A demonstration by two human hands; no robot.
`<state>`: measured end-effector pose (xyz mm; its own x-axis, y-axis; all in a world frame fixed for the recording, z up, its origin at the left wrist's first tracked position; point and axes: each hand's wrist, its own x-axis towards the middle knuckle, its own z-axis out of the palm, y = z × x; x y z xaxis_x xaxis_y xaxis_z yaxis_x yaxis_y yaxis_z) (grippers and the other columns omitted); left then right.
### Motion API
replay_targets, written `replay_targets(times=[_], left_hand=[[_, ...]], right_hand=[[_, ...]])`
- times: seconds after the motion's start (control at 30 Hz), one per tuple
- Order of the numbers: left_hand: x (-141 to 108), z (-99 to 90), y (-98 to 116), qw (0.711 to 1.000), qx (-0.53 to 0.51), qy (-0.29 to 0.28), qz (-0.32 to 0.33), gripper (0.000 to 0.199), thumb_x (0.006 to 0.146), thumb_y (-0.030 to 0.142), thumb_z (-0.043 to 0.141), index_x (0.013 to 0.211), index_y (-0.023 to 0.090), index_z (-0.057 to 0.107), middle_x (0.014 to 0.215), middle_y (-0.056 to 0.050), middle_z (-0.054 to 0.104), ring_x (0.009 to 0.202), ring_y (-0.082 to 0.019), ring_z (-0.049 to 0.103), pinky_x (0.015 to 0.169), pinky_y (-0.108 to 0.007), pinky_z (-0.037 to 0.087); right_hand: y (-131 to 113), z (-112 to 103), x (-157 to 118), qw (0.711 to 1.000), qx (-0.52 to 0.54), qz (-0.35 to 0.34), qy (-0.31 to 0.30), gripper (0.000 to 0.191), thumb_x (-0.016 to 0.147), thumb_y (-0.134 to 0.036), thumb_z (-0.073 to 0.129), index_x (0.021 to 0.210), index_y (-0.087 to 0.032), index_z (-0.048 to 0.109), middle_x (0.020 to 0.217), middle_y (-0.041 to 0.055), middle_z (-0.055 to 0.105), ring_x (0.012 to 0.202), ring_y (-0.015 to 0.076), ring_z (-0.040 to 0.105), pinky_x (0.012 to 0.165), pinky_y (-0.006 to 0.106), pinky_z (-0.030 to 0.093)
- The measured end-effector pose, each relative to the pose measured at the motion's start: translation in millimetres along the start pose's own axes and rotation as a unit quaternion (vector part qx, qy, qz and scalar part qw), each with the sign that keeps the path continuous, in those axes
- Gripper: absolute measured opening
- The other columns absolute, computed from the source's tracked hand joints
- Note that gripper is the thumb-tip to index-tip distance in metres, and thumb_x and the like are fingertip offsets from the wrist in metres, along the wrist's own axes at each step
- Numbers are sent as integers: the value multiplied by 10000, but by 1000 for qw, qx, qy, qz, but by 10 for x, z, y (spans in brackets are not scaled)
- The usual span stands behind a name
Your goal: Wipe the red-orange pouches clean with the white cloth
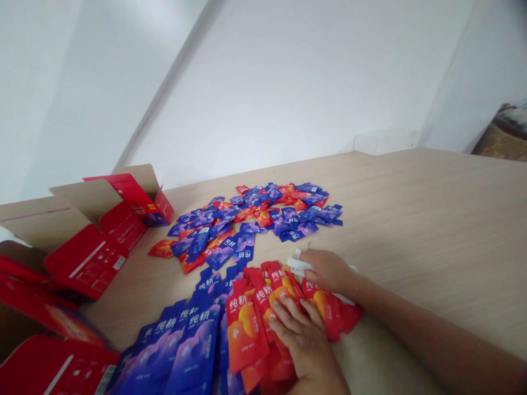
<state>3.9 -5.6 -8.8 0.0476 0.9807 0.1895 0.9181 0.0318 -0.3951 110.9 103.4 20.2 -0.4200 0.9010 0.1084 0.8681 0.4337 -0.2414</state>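
Red pouches with orange fruit pictures [242,332] lie overlapped in rows near the front of the table. My left hand [302,332] rests on them with its fingers spread. Just beyond it and to the right, my right hand [329,269] is closed around a crumpled white cloth [300,264], above the right-hand red pouches. Purple-blue pouches [193,351] are laid out in overlapping rows to the left of the red ones, partly under them.
Open red cardboard boxes [88,260] stand along the left side. A loose pile of mixed blue and red pouches [247,211] spreads over the wooden table [411,219] further back. A white box [385,141] sits by the white wall.
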Motion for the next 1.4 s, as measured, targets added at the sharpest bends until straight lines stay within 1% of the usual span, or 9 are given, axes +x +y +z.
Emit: replay_targets(times=[0.2,0.33,0.43,0.63,0.8,0.93,1.2,1.3,1.4], left_hand=[[-12,2,-2,1000,7,-1,7,382,852,104,493,1152,290,641,1274,-184,560,1166,-407,477,910,-643,389],[-13,-7,3,1000,0,0,4,407,851,93,482,1179,288,624,1275,-191,555,1174,-410,468,915,-650,382],[-7,-4,9,1000,-5,3,-2,389,853,86,477,1146,279,647,1267,-187,564,1166,-405,478,915,-646,387],[-6,28,15,1000,-14,3,-1,366,861,98,480,1136,266,652,1269,-210,553,1166,-413,475,906,-653,388],[-17,21,14,1000,-12,-7,7,359,866,109,474,1148,253,645,1279,-217,543,1172,-415,467,916,-667,367],[-15,-9,10,1000,3,-3,7,368,867,116,467,1145,278,645,1266,-188,564,1155,-411,484,908,-659,384],[-8,-14,13,1000,16,7,-1,345,866,130,485,1123,287,655,1247,-191,578,1144,-402,497,902,-643,398],[-15,-11,18,1000,14,1,-1,356,856,123,500,1131,291,651,1259,-191,568,1156,-406,485,910,-647,387],[-19,-8,17,1000,5,-3,7,375,860,116,483,1163,279,634,1269,-201,556,1164,-410,474,906,-665,377]], right_hand=[[-89,-83,-88,997,18,-19,73,257,762,-203,506,1008,-184,576,940,61,612,842,204,535,741,293,346],[-253,-37,-143,996,16,-92,11,225,753,-229,527,967,-190,585,932,58,615,858,209,537,752,294,350],[-206,26,-114,998,2,-65,-9,204,772,-236,517,958,-185,586,943,66,624,850,207,552,735,288,356],[76,26,-19,1000,-1,22,23,232,805,-248,494,1008,-179,581,942,63,632,837,199,561,719,276,354],[-64,-50,-102,996,10,-9,83,288,760,-197,497,1034,-183,584,962,61,616,860,206,538,756,292,348],[-212,0,-139,997,12,-76,23,263,751,-208,519,1002,-188,594,964,68,618,863,212,540,769,303,349],[19,25,-19,999,-1,-5,41,215,789,-218,497,983,-177,581,927,63,626,826,201,558,718,290,355],[-50,-48,-79,997,3,-15,82,265,757,-192,501,1009,-177,584,936,63,616,847,204,543,746,295,354],[-209,-72,-147,997,9,-65,51,277,745,-202,514,1011,-187,591,949,64,612,862,211,537,765,302,356]])
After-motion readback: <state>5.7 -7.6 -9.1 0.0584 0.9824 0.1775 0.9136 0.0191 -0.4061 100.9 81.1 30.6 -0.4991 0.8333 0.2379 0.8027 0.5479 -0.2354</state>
